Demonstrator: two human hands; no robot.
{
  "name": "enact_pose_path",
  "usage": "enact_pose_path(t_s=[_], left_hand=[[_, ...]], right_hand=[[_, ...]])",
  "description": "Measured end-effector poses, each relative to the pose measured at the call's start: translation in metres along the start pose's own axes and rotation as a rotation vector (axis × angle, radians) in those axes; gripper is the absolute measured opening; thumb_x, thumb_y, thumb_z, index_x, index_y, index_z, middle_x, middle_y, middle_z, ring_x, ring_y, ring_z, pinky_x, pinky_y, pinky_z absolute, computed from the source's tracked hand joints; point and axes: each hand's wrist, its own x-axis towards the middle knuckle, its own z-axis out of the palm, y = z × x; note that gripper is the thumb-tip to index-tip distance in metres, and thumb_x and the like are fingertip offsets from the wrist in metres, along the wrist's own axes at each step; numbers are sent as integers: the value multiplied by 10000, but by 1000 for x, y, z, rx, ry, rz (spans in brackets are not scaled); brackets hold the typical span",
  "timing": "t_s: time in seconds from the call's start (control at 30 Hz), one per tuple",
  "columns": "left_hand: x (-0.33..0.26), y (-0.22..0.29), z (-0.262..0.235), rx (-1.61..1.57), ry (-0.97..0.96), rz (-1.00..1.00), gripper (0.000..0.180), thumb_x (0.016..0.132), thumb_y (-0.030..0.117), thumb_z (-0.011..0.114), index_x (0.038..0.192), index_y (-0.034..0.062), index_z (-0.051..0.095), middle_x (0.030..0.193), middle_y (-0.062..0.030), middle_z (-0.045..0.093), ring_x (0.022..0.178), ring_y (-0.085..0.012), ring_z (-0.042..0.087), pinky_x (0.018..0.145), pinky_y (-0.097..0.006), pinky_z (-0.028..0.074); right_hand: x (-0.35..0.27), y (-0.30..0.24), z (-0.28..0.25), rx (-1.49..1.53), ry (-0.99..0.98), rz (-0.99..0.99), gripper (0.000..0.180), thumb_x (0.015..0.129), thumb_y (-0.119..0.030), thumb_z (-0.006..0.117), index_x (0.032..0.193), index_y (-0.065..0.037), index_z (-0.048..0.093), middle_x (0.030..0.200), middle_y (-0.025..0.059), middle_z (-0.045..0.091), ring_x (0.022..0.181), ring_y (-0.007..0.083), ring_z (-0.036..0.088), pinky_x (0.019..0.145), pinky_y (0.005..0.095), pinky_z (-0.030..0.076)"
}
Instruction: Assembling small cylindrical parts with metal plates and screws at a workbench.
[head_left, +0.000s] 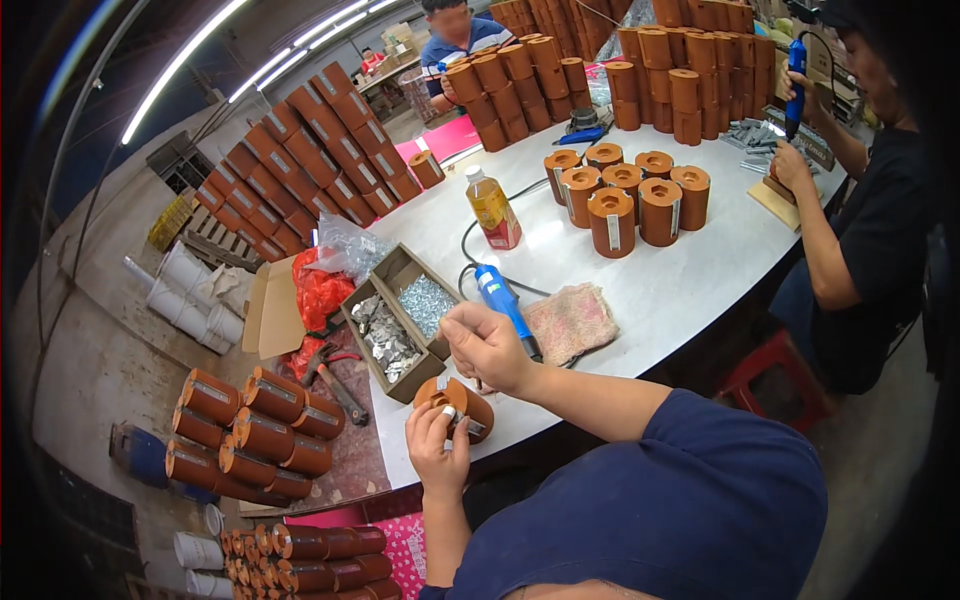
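A brown cylinder (476, 402) with a recessed top and a metal strip on its side stands at the table's near edge. Over its near side, the fingers of my left hand (437, 446) are curled and grip it; small white patches show at the fingertips. My right hand (490, 346) is closed just above the cylinder, and whatever it pinches is hidden. Beside it, a wooden box (440, 350) has one compartment of small screws (424, 304) and one of thin metal pieces (386, 338). A blue electric screwdriver (502, 306) lies behind my right hand, next to a folded cloth (572, 324).
A drink bottle (494, 212) and a group of brown cylinders (622, 200) stand farther back. Stacked cylinders (300, 150) line the far left. A hammer (340, 385) lies left of the box. At right, a co-worker (870, 200) holds another blue screwdriver (796, 90); another person sits across.
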Motion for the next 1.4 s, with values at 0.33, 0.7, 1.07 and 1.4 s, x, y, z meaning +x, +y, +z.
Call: enact_pose_path(t_s=[0.33, 0.7, 1.07, 1.4], left_hand=[[5, -2, 10, 59, 64, -71, 400, 607, 90, 751, 954, 6, 572, 1103, -172, 550, 1065, -356, 485, 916, -425, 371], [3, -6, 6, -215, 26, -188, 362, 592, 52, 757, 895, 2, 567, 1121, -155, 557, 1168, -353, 446, 945, -411, 378], [2, -11, 7, -260, 49, -267, 400, 561, 109, 797, 869, -5, 568, 1104, -152, 564, 1146, -326, 476, 928, -386, 406], [-4, -13, 9, -284, 59, -228, 313, 613, 100, 762, 849, -11, 588, 1087, -172, 559, 1128, -364, 478, 919, -402, 405]], right_hand=[[8, 5, -11, -78, 145, 60, 153, 892, -151, 513, 772, -56, 525, 549, -28, 453, 454, 42, 419, 413, 207, 333], [4, 29, 7, -57, 7, -67, 166, 934, -141, 448, 859, 3, 485, 508, 18, 435, 397, 80, 403, 394, 219, 365], [8, 49, 19, -185, -92, -18, 182, 945, -170, 432, 887, -8, 492, 507, 14, 405, 409, 81, 381, 406, 223, 354], [10, 27, 1, -86, 44, -73, 167, 943, -153, 421, 903, -11, 499, 499, 3, 358, 390, 91, 340, 396, 247, 343]])
